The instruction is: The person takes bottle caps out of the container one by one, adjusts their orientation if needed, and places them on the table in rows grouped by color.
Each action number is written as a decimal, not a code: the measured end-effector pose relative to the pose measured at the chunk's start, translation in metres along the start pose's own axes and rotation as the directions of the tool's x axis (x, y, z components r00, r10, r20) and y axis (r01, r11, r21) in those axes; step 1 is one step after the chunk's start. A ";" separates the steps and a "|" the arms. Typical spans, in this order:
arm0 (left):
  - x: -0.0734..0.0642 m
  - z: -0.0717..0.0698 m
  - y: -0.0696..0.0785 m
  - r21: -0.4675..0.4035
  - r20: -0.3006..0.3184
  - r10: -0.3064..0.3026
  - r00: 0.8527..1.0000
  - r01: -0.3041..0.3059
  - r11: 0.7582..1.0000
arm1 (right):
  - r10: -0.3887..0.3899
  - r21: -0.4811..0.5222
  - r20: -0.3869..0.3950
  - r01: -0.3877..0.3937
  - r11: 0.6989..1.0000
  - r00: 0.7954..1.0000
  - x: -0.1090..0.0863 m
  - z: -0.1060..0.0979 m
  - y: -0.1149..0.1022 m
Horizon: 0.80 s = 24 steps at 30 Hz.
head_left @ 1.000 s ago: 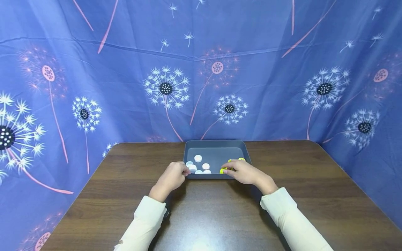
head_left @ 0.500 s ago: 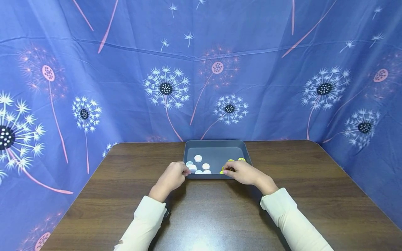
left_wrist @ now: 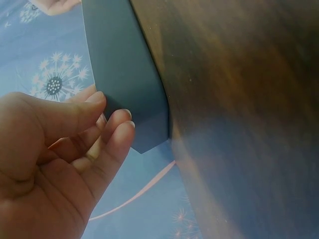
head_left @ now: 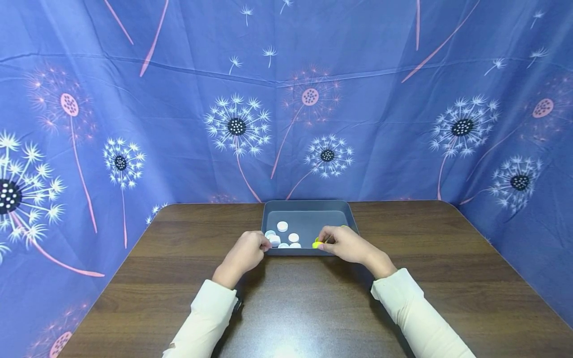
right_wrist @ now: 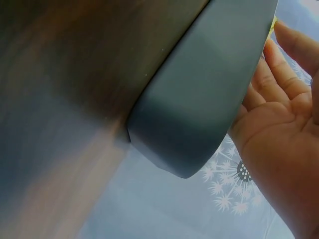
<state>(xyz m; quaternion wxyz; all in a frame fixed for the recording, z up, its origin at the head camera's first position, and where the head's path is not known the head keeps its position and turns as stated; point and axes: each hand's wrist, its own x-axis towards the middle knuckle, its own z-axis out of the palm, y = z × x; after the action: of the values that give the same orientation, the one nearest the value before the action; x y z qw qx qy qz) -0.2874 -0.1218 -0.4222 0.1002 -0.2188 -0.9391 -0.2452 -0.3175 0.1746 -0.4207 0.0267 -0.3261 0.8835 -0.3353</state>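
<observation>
A shallow dark grey tray (head_left: 309, 252) stands at the far edge of the table. Several small white discs (head_left: 282, 226) lie in its left part, some of them overlapping. My left hand (head_left: 247, 251) grips the tray's near left corner, its fingertips beside the white discs; in the left wrist view some fingertips lie against the outer wall. Over the tray's near right side, my right hand (head_left: 351, 244) pinches a yellow disc (head_left: 317, 244) between thumb and fingers. Another bit of yellow shows behind that hand, mostly covered. The tray wall hides the discs in both wrist views.
The brown wooden table (head_left: 286, 303) reaches from the tray to the front. A blue curtain (head_left: 286, 109) with dandelion patterns hangs behind the tray and along both sides.
The right hand's fingers have risen and spread a little, covering more of the yellow discs at the back, while the yellow disc at the thumb shows more. The left hand and tray stay put.
</observation>
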 end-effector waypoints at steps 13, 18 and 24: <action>0.000 -0.001 0.001 0.005 -0.010 0.000 1.000 0.000 1.000 | -0.013 0.051 -0.006 0.013 0.999 1.000 0.000 0.000 -0.002; 0.000 0.000 0.001 0.006 -0.012 -0.002 1.000 0.002 1.000 | -0.008 0.050 -0.020 0.009 0.999 1.000 0.000 0.000 -0.003; -0.001 0.000 0.002 0.006 -0.006 -0.008 1.000 0.008 1.000 | 0.002 0.069 -0.017 -0.001 0.998 1.000 -0.001 0.000 -0.003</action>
<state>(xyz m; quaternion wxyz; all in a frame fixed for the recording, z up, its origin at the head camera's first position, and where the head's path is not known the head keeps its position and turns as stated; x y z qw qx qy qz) -0.2862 -0.1206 -0.4218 0.1030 -0.2142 -0.9404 -0.2434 -0.3148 0.1733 -0.4190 0.0308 -0.3216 0.8717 -0.3684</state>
